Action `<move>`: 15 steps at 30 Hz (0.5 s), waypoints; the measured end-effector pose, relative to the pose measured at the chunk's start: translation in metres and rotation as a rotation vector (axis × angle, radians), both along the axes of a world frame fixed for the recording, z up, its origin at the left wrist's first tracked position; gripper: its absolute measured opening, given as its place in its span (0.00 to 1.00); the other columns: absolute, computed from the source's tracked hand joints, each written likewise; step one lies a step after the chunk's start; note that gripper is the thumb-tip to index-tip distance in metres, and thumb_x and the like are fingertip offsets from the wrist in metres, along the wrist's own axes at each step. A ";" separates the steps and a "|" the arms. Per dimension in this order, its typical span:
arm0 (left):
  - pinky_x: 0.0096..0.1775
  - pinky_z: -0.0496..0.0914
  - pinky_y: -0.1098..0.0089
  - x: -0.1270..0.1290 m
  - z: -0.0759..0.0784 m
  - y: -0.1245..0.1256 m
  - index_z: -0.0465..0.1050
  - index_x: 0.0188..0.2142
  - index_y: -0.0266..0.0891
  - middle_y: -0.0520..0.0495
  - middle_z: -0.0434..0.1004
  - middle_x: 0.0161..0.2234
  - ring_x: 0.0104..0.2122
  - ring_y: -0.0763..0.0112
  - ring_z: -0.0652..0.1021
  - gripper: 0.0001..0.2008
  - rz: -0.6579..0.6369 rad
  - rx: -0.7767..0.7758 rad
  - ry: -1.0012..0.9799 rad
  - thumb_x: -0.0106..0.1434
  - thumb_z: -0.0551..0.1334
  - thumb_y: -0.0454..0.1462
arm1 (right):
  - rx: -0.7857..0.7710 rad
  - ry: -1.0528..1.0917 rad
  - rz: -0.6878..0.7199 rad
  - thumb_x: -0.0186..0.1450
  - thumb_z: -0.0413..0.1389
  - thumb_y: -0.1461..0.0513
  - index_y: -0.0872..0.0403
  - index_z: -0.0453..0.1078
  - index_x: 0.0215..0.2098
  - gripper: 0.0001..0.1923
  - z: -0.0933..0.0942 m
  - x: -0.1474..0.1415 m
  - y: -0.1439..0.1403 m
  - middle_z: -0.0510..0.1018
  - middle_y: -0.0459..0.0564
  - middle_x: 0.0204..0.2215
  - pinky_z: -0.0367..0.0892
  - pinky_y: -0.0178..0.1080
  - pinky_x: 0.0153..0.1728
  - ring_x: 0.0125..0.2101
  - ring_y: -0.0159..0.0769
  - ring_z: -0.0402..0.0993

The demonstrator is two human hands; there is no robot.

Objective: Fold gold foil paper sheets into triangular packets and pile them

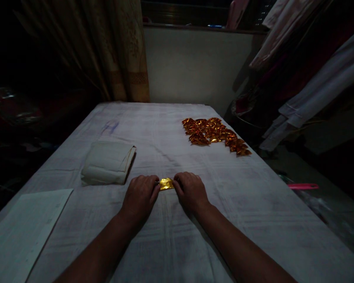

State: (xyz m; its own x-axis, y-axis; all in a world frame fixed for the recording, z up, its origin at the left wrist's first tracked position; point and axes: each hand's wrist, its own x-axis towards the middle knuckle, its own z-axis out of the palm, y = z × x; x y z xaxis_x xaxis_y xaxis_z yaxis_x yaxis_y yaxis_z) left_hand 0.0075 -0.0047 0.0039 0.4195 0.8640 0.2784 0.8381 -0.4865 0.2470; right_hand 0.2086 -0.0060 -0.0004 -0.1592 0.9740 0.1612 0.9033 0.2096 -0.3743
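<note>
— Where is the gold foil piece (166,183)?
— Low on the cloth-covered tabletop (171,236), between your hands. Your left hand (141,195) pinches one end, your right hand (190,190) the other, fingers closed on it.
— And beyond?
— A pile of folded foil pieces (214,135) far right; folded cloth (109,162) to the left.

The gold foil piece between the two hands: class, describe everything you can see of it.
The gold foil piece is small, shiny and crinkled, apparently metallic paper, bright yellow-gold. It lies flat on the white table cloth near the front edge, its long side running left to right. The left hand pinches its left end and the right hand its right end; their fingers hide both ends.
</note>
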 end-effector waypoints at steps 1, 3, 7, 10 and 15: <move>0.41 0.64 0.61 0.000 0.000 0.000 0.72 0.41 0.41 0.47 0.79 0.37 0.37 0.59 0.75 0.04 -0.003 -0.003 0.001 0.70 0.59 0.36 | 0.003 -0.006 -0.006 0.70 0.55 0.62 0.51 0.74 0.40 0.05 0.000 0.000 0.000 0.78 0.50 0.36 0.59 0.42 0.40 0.38 0.42 0.71; 0.42 0.64 0.60 -0.001 0.000 0.000 0.72 0.40 0.42 0.47 0.78 0.36 0.38 0.59 0.74 0.04 -0.010 -0.015 0.009 0.70 0.58 0.36 | 0.021 0.000 -0.014 0.70 0.55 0.64 0.50 0.74 0.40 0.06 -0.001 0.001 -0.001 0.77 0.51 0.37 0.59 0.42 0.41 0.40 0.43 0.71; 0.42 0.64 0.61 -0.002 0.001 -0.001 0.74 0.39 0.43 0.48 0.76 0.35 0.37 0.60 0.74 0.06 -0.019 -0.041 -0.008 0.70 0.58 0.35 | 0.071 0.051 -0.016 0.69 0.53 0.67 0.49 0.75 0.38 0.10 -0.007 0.008 -0.002 0.78 0.51 0.41 0.61 0.42 0.43 0.43 0.43 0.71; 0.43 0.65 0.60 -0.002 0.001 -0.001 0.74 0.39 0.42 0.48 0.76 0.35 0.38 0.61 0.74 0.06 -0.021 -0.036 -0.029 0.70 0.58 0.34 | 0.127 0.081 0.008 0.70 0.50 0.67 0.50 0.76 0.46 0.13 -0.011 0.010 -0.004 0.79 0.53 0.47 0.63 0.44 0.47 0.48 0.43 0.72; 0.43 0.65 0.60 -0.002 0.000 0.001 0.73 0.37 0.42 0.47 0.76 0.34 0.37 0.62 0.74 0.07 -0.024 -0.035 -0.032 0.70 0.57 0.35 | 0.139 -0.042 0.301 0.73 0.48 0.59 0.55 0.63 0.66 0.25 -0.007 -0.002 -0.013 0.66 0.58 0.66 0.48 0.56 0.66 0.67 0.48 0.56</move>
